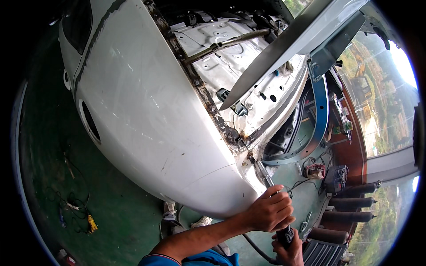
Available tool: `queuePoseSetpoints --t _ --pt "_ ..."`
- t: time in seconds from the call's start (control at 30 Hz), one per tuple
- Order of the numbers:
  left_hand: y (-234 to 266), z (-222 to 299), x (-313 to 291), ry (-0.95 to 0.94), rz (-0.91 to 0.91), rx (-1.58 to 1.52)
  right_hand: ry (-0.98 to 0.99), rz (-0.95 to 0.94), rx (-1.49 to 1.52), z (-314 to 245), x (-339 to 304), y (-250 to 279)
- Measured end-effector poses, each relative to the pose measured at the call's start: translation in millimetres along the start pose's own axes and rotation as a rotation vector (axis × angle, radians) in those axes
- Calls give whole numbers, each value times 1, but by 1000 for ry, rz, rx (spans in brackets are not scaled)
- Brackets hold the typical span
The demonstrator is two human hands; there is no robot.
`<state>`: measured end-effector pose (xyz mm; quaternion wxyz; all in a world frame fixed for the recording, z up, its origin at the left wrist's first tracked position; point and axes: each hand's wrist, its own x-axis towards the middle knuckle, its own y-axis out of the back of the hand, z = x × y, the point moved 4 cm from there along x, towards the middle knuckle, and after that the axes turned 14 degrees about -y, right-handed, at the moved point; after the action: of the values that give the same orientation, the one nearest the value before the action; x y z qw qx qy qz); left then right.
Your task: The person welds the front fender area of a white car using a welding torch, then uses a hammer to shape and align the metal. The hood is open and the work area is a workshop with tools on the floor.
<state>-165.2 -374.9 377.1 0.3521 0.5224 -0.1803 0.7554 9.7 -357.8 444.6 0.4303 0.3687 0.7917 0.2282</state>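
Note:
I hold a slim power tool (265, 174) with a long silver nose and a black body; its exact kind is unclear. My left hand (270, 212) is wrapped round its front part. My right hand (291, 251) grips the black rear end, lower down, partly cut off by the picture's edge. The tool's nose points up to the bare-metal corner (248, 164) of a white car body (146, 111), at or very near it. Along the panel's edge runs a stripped, rust-brown and dark seam (195, 82). Contact at the tip is too small to make out.
A raised silver-grey panel (284, 51) juts over the open white compartment (262, 104). A curved blue metal strip (322, 111) is beyond the corner. Dark gas cylinders (348, 217) lie at right, near a boxy machine (336, 178). Cables and a yellow connector (92, 224) lie on the green floor.

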Motion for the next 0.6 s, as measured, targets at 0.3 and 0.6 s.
queuePoseSetpoints --t 0.3,0.6 --pt "-4 -2 -4 28 33 -49 7 85 -52 7 3 -1" --pt "-3 -1 -1 -1 20 -22 -24 -15 0 20 4 3"
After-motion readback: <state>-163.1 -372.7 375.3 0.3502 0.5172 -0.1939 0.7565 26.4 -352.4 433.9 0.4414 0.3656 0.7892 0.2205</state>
